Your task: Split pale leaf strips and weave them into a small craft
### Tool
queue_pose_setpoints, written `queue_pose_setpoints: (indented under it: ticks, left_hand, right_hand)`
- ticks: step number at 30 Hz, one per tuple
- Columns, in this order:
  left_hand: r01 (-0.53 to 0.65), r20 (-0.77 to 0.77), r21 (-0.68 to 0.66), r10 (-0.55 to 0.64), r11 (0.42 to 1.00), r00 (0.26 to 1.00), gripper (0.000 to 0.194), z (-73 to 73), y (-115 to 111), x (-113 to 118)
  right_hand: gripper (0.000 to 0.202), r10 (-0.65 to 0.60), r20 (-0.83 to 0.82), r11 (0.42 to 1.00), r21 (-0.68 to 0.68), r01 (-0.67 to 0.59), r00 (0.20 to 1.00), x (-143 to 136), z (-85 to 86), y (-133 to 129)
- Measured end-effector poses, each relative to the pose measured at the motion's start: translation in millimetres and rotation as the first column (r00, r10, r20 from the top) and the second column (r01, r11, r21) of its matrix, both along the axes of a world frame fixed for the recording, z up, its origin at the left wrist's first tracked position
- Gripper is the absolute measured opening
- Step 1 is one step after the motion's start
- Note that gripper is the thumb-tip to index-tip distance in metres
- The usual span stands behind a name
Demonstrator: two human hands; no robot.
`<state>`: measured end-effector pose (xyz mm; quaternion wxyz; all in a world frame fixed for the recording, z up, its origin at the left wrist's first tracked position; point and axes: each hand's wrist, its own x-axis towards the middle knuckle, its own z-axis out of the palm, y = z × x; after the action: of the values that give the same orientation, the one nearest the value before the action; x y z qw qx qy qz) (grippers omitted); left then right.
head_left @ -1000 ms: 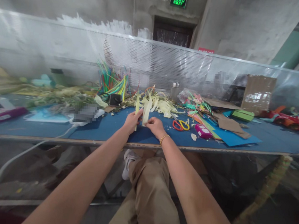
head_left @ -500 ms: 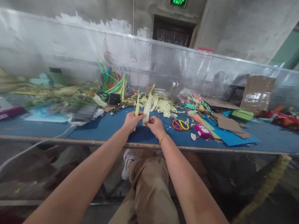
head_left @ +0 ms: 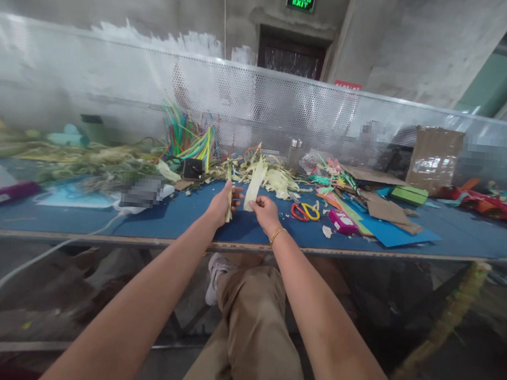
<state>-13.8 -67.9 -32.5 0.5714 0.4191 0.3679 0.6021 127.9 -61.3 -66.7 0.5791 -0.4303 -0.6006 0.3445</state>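
My right hand (head_left: 266, 211) pinches a wide, pale corn husk strip (head_left: 255, 185) near its lower end, and the strip stands upright. Just to the left, my left hand (head_left: 222, 204) has its thumb raised and its fingers partly spread. A narrow yellow-green husk strip (head_left: 229, 213) lies against that palm, its end poking out below; the fingers hide much of it. A small gap separates the left fingers from the wide strip. Behind both hands lies a heap of loose pale husks (head_left: 281, 182).
Scissors (head_left: 305, 212) with red and yellow handles lie right of my hands, beside a purple box (head_left: 343, 221) and blue paper (head_left: 403, 234). Colourful pipe cleaners (head_left: 187, 134) stand behind on the left. A white cable (head_left: 60, 245) hangs over the table's front edge (head_left: 178, 242).
My left fingers have come off the wide husk strip and opened somewhat, the hand turning thumb-up. My right hand still holds the wide strip, which now leans slightly right.
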Motion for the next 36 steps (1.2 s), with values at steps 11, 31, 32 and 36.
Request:
queue_pose_setpoints:
  ticks: [11, 31, 32, 36]
  left_hand:
    - [0.001, -0.046, 0.049, 0.002, 0.999, 0.999, 0.031, -4.0, -1, -1]
    - [-0.047, -0.145, 0.13, 0.066, 0.99, 0.987, 0.033, -7.0, 2, 1]
    - [-0.012, -0.166, 0.127, 0.033, 0.992, 0.986, 0.032, -6.3, 1, 2]
    - [0.053, -0.175, 0.11, -0.033, 0.992, 0.984, 0.026, -2.8, -3, 3]
  right_hand:
    - [0.028, 0.034, 0.003, 0.999, 0.039, -0.034, 0.999, 1, 3.4, -4]
    - [0.029, 0.204, 0.028, 0.979, -0.026, -0.204, 0.978, -1, 5.4, -5]
    - [0.029, 0.207, -0.008, 0.978, -0.037, -0.207, 0.978, -1, 4.9, -4]
    - [0.027, 0.222, -0.082, 0.972, -0.056, -0.227, 0.972, -1, 4.0, -2]
